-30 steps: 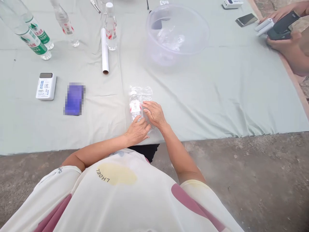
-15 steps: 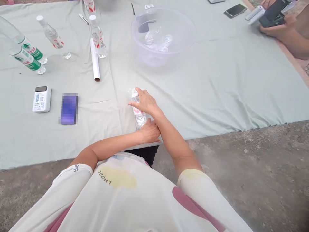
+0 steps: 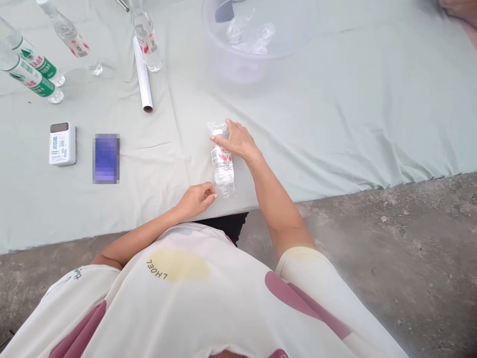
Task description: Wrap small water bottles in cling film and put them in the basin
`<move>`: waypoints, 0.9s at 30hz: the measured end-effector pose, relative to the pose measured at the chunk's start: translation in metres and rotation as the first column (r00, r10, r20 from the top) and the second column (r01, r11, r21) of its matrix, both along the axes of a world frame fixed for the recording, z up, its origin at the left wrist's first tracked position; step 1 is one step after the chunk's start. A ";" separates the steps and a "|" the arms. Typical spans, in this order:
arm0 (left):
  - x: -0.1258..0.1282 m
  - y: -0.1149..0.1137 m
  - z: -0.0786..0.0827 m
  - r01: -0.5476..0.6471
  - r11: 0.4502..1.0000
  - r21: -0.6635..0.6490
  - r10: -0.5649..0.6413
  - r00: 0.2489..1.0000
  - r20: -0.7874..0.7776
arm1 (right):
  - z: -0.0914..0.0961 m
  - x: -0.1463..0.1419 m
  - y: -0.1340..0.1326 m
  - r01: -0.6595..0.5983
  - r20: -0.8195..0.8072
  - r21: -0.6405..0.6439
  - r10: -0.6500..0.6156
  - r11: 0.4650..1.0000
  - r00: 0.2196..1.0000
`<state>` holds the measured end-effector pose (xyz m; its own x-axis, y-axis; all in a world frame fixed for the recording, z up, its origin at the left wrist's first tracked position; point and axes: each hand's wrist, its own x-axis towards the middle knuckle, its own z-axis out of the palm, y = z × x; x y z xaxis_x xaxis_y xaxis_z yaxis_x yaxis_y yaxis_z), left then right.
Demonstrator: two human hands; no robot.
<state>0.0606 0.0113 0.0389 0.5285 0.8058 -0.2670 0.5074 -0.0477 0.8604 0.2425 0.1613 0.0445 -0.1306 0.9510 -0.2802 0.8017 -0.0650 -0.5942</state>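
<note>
A small clear bottle wrapped in plastic film (image 3: 222, 161) lies on the pale green cloth (image 3: 335, 114) near its front edge, cap pointing away from me. My right hand (image 3: 235, 140) rests on the bottle's upper part near the cap, fingers curved and pressing on it. My left hand (image 3: 196, 197) lies on the cloth just left of the bottle's base, fingers loosely curled, the fingertips close to the film without clearly gripping it.
A roll of plastic film (image 3: 142, 82) lies at the back left. Upright bottles (image 3: 148, 37) and two green-labelled bottles (image 3: 32, 77) stand behind. A clear basin (image 3: 238, 54) holds crumpled plastic. A white device (image 3: 61, 144) and a blurred purple card (image 3: 106, 158) lie left.
My right hand slid up the bottle toward the cap. My left hand came off the bottle's base and moved left onto the cloth. The view tilted, hiding the other person's hands.
</note>
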 end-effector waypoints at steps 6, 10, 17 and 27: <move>-0.003 0.008 -0.015 -0.174 0.913 -0.369 0.220 0.972 0.086 | -0.001 -0.015 0.009 -0.032 0.067 0.057 0.028 0.998 0.997; 0.003 0.009 -0.015 -0.179 0.807 -0.563 0.286 0.952 0.107 | 0.005 -0.019 0.007 0.035 0.017 -0.090 -0.034 0.995 0.999; -0.002 0.010 -0.013 -0.094 0.456 -0.885 0.579 0.787 0.215 | 0.001 -0.016 -0.006 0.127 -0.139 -0.055 -0.134 0.990 0.981; -0.012 0.023 -0.003 -0.009 0.290 -0.957 0.855 0.453 0.255 | 0.033 -0.017 -0.070 -0.008 -0.335 0.251 0.095 0.968 0.938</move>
<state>0.0486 0.0342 0.0356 0.4699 0.5706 -0.6735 -0.5371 0.7903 0.2949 0.2254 0.0911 0.0774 -0.2277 0.9733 0.0276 0.5455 0.1510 -0.8244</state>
